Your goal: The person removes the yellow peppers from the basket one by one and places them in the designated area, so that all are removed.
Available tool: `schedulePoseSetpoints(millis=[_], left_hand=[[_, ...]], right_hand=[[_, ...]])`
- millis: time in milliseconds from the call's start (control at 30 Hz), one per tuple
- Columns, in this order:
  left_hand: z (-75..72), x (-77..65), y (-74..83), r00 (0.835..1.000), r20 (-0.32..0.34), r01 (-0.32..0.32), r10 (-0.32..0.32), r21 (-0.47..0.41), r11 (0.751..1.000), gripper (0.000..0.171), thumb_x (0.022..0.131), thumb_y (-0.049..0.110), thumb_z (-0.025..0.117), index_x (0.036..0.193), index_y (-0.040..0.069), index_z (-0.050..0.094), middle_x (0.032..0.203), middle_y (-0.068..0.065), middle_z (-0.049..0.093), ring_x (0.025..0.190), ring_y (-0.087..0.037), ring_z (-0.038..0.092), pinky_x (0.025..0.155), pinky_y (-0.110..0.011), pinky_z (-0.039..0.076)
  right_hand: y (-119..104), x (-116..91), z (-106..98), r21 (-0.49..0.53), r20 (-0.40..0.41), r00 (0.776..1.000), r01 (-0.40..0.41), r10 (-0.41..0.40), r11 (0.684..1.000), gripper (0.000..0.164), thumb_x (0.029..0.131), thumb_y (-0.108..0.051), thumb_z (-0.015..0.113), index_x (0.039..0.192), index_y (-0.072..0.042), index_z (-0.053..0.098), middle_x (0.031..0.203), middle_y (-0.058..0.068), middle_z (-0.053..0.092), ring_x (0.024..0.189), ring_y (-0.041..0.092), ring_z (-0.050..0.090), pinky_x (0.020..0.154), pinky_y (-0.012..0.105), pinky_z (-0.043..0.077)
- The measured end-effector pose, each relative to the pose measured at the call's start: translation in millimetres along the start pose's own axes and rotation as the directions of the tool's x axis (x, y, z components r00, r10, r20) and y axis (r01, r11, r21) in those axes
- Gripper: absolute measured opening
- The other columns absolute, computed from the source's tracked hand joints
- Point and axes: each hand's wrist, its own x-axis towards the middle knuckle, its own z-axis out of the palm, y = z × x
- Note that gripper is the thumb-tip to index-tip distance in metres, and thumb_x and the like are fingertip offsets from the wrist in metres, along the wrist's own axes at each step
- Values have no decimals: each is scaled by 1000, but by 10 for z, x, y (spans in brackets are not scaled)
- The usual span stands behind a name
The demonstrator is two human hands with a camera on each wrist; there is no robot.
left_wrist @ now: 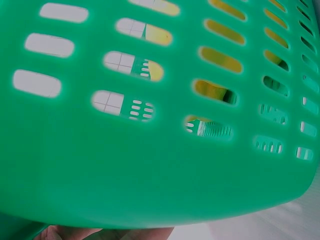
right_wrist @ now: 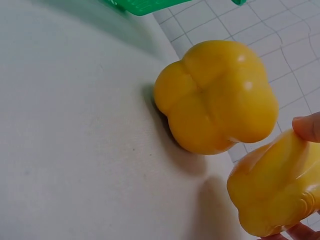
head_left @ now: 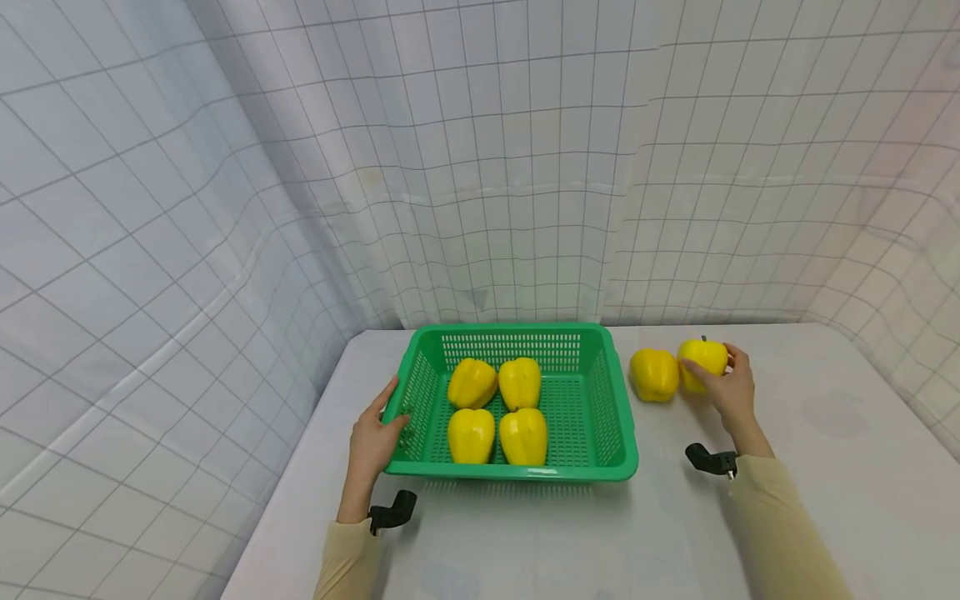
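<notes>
My right hand grips a yellow bell pepper between thumb and fingers, its stem pointing up. In the right wrist view that held pepper hangs over its shadow on the table. Just left of it another yellow bell pepper lies on the table. My left hand holds the left rim of a green plastic basket, thumb over the inside and fingers along the outside. Inside the basket are several yellow bell peppers, grouped left of its middle. Basket wall fills most of the left wrist view.
A white table bears everything. White grid-patterned sheeting hangs behind the table and at both sides. Each wrist carries a small black camera mount.
</notes>
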Motion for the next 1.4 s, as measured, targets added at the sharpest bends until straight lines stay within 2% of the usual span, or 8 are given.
schedulePoseSetpoints(millis=[267,433,733,1067,1400], left_hand=[[0,5,0,1000,-7,-10,10,6,1000,62,89,9,61,147,19,40,89,-19,66,59,-22,56,52,-33,43],[8,-17,9,999,-31,-42,42,6,999,62,87,8,61,146,17,42,89,-21,66,57,-21,55,50,-33,43],[0,-3,-3,1000,0,-6,6,14,1000,62,89,11,61,147,21,40,111,-25,62,62,-22,55,54,-33,43],[6,-6,-8,1000,-11,-17,17,6,1000,62,89,10,61,146,19,41,95,-22,66,60,-22,57,52,-33,44],[10,-3,-2,1000,-11,-10,11,7,1000,62,89,10,62,146,20,42,94,-22,66,61,-22,58,53,-33,44]], right_hand=[[72,21,11,-1,26,999,-23,23,1000,89,89,-41,62,149,3,13,147,29,20,126,42,28,103,52,28],[92,29,29,-17,40,998,-44,44,999,90,89,-41,62,149,3,12,147,30,18,128,44,25,104,53,27],[116,38,45,-34,59,995,-83,85,996,94,88,-48,62,150,2,11,148,30,17,129,43,24,103,53,27],[129,34,54,-45,56,995,-80,83,996,96,87,-50,60,150,1,9,148,29,17,129,44,24,103,54,27],[155,27,59,-53,74,996,-51,55,997,97,89,-51,58,152,-1,4,149,30,16,126,45,28,102,53,29]])
